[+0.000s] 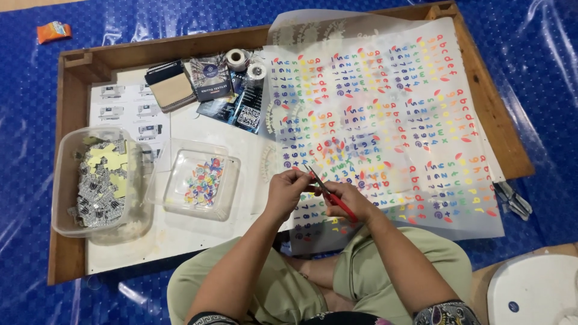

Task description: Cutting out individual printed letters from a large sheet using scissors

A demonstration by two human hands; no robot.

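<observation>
Red-handled scissors (330,194): held in right hand (352,201), grip closed; small cut piece pinched in left hand (288,189) above sticker sheet (385,114), clear tray (201,183) placed near.

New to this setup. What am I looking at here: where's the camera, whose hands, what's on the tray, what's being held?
There is no machine here. One camera sits on a person's head and looks down at their own two bare hands and lap. They sit cross-legged at a shallow wooden tray on a blue floor covering. The right hand holds small red-handled scissors; the left hand pinches the near edge of a large translucent sheet printed with coloured letters and digits. Also on the tray are a clear tub of small colourful pieces, a bigger clear box of grey and yellow pieces, two tape rolls and some fabric swatch cards.
</observation>
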